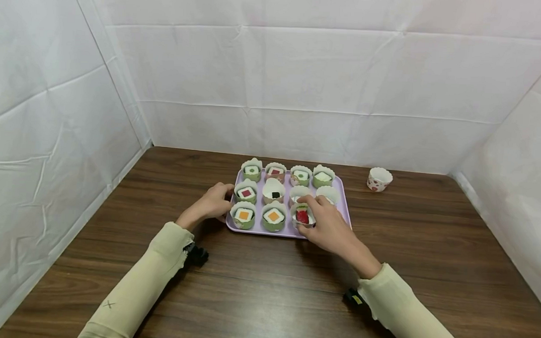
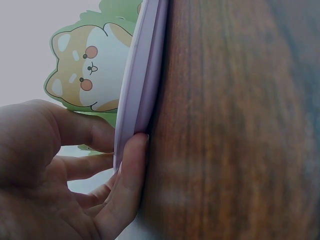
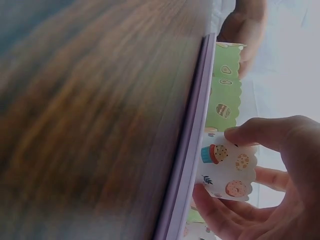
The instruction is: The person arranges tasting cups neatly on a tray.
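Note:
A light purple tray [image 1: 290, 231] carries several paper baking cups in rows, with small white pieces that look like sushi or cakes inside. At its left end my left hand [image 1: 213, 202] grips the rim [image 2: 134, 90], one finger beneath it, beside a green cup with a dog drawing [image 2: 95, 65]. My right hand [image 1: 328, 226] holds a white paper cup [image 3: 227, 165] printed with cupcakes and donuts, thumb on one side and fingers on the other. That cup sits low at the tray's front row and has a red, glossy piece [image 1: 302, 217] in it. Right-hand fingers partly cover the cups behind.
One more paper cup, white with red prints [image 1: 379, 180], stands on the dark wood table [image 1: 257, 288] to the right of the tray. White sheeting [image 1: 301, 70] hangs behind the table and along both sides.

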`<move>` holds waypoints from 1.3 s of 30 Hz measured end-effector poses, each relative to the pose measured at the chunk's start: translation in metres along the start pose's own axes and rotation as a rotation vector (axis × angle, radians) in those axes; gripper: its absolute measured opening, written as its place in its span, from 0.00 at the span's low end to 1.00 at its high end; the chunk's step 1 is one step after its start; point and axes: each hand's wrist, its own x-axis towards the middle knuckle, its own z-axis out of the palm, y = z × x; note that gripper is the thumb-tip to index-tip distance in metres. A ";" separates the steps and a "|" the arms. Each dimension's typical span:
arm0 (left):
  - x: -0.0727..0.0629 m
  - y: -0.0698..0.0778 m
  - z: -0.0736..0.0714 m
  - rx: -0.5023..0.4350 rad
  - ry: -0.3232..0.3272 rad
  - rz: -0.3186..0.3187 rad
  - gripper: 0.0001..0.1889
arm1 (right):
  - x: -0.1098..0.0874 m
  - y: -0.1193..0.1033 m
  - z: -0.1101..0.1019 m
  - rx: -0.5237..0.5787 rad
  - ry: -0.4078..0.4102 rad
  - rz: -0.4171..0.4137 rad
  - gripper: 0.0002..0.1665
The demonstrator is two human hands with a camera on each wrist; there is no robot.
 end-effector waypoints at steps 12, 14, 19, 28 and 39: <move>0.000 -0.001 0.000 0.009 -0.005 -0.005 0.28 | 0.000 0.001 0.002 -0.010 -0.021 0.021 0.33; 0.000 -0.001 0.000 0.011 -0.004 -0.007 0.29 | 0.000 0.001 0.003 -0.008 -0.024 0.023 0.32; -0.001 0.000 -0.001 0.010 -0.009 -0.005 0.29 | 0.000 0.001 0.002 -0.008 -0.029 0.026 0.32; 0.001 0.000 0.000 0.016 -0.008 0.003 0.29 | -0.001 0.004 0.003 -0.016 -0.025 0.022 0.32; 0.000 0.001 -0.001 0.008 -0.006 0.006 0.28 | 0.000 0.003 0.003 -0.019 -0.037 0.034 0.33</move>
